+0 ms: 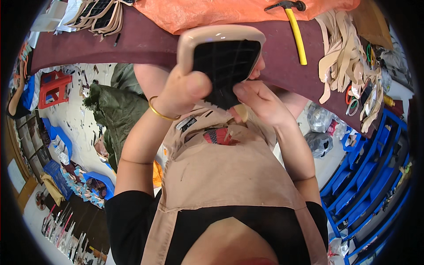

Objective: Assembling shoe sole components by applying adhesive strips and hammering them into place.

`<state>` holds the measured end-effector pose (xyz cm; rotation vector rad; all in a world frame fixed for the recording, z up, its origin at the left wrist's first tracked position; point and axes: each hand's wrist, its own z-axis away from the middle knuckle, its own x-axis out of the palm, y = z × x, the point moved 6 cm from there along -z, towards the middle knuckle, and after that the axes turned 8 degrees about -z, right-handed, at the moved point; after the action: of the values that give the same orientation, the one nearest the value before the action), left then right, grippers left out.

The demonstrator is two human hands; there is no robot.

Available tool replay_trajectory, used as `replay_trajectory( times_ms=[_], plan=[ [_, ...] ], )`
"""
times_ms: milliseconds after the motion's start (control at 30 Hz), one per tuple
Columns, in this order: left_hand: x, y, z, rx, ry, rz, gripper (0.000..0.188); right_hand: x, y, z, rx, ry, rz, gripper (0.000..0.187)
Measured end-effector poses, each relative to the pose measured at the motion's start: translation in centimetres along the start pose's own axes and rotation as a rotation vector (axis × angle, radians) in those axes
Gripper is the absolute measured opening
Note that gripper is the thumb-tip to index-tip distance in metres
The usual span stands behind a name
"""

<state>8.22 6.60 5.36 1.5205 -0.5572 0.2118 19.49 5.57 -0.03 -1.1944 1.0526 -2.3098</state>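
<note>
Between my two hands, above my lap, is a beige leather piece (187, 42) with rounded corners and a shiny black panel set inside its rim. It looks like a bag flap; its lower end narrows and has a ragged dark edge. My left hand (187, 90) grips its left side, thumb over the front and the other fingers hidden behind. On the lower right side, my right hand (260, 99) pinches it between thumb and fingers. A small pale tab (241, 113) shows just below the piece, near my right hand.
A maroon-covered table (106, 51) spans the front, with an orange sheet (163, 13) on it. To the right lie a hammer (295, 35) with a yellow handle and a heap of beige strips (342, 57). Similar pieces (104, 20) are stacked far left. A blue rack (371, 176) stands right.
</note>
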Motion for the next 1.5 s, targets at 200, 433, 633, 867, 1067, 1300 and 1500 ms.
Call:
replay_trajectory(
  times_ms=[200, 433, 633, 867, 1067, 1300, 1500],
  plan=[
    [-0.6, 0.0, -0.6, 0.080, -0.023, -0.073, 0.097, -0.7, 0.1, 1.0, 0.094, 0.014, 0.014, 0.034],
    [-0.7, -0.3, -0.8, 0.025, -0.015, 0.046, 0.096, 0.9, 0.3, 3.2, 0.127, -0.123, -0.166, 0.018],
    [-1.9, -1.6, -1.3, -0.049, 0.163, 0.218, 0.045, -1.0, -3.8, 1.3, -0.309, 0.042, -0.032, 0.032],
    [-2.8, -3.1, -0.7, 0.109, 0.430, -0.152, 0.043, -3.1, -2.3, 0.4, -0.448, 0.437, 0.244, 0.037],
    [-2.6, -2.2, -0.1, 0.215, 0.524, -0.633, 0.036, -4.0, -3.8, 1.2, -0.046, 0.563, 0.716, 0.040],
    [-1.2, -3.0, -0.5, 0.034, 0.405, -0.805, 0.024, -4.6, -5.5, 0.5, -0.392, 0.502, 0.437, 0.031],
    [-1.9, -4.8, -0.5, -0.014, 0.302, -0.773, 0.026, -5.0, -5.3, -0.3, -0.299, 0.420, 0.528, 0.025]
  ],
)
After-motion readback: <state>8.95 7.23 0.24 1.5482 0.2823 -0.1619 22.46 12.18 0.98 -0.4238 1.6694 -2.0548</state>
